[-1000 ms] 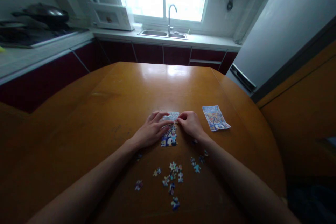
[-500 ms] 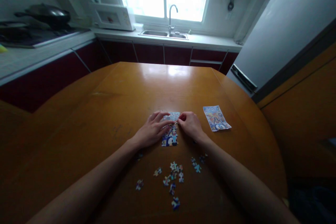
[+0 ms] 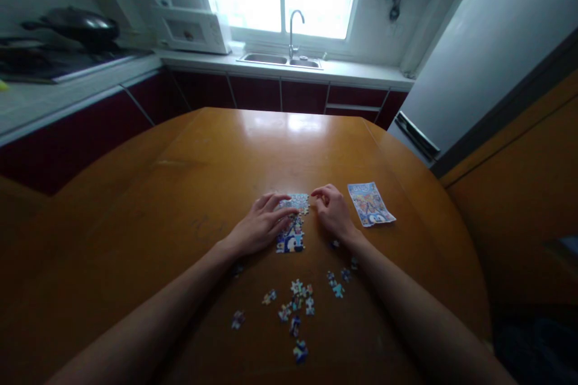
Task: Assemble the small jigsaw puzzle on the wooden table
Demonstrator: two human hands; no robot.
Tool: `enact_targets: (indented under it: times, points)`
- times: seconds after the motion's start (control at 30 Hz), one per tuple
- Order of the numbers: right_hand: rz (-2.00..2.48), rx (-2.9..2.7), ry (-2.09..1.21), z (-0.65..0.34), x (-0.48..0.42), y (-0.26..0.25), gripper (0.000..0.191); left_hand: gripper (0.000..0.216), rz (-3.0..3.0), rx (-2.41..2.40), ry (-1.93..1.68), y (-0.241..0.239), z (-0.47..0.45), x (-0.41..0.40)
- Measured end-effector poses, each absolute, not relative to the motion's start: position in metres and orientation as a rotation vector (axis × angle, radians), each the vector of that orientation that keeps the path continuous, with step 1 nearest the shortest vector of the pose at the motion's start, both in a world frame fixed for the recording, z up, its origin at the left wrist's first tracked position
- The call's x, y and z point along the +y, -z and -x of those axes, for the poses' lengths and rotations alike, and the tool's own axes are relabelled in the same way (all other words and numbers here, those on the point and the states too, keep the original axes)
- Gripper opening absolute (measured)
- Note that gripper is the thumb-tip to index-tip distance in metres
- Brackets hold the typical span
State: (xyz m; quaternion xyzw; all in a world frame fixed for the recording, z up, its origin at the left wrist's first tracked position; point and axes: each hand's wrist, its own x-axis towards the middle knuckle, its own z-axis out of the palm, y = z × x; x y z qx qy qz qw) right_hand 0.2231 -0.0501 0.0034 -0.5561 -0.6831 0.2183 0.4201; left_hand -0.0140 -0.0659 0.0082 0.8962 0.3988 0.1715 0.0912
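A partly joined jigsaw puzzle lies on the wooden table, with blue and white picture parts showing. My left hand rests across its left side, fingers spread flat over the pieces and hiding some of them. Just off the puzzle's right edge is my right hand, its fingers loosely bent and apart, with nothing visible in them. Nearer to me, several loose puzzle pieces lie in a cluster, and a few more pieces sit below my right wrist.
A printed picture sheet lies to the right of my right hand, its corner slightly curled. The round-ended wooden table reaches toward the counter with a sink. A refrigerator stands at the right.
My right hand has drawn back a little to the right from the puzzle's edge, and its fingers have come apart from a pinch. My left hand stays on the puzzle.
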Motion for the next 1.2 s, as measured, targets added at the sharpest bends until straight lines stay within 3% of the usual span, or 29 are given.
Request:
enact_targets:
  times: [0.4, 1.2]
  points:
    - [1.300, -2.011, -0.464, -0.220, -0.055, -0.003, 0.025, 0.033, -2.661, 1.187, -0.517, -0.009, 0.014, -0.066]
    - [1.358, -2.019, -0.480, -0.217, -0.054, -0.007, 0.028, 0.033, -2.640, 1.181, -0.529, -0.008, 0.016, -0.066]
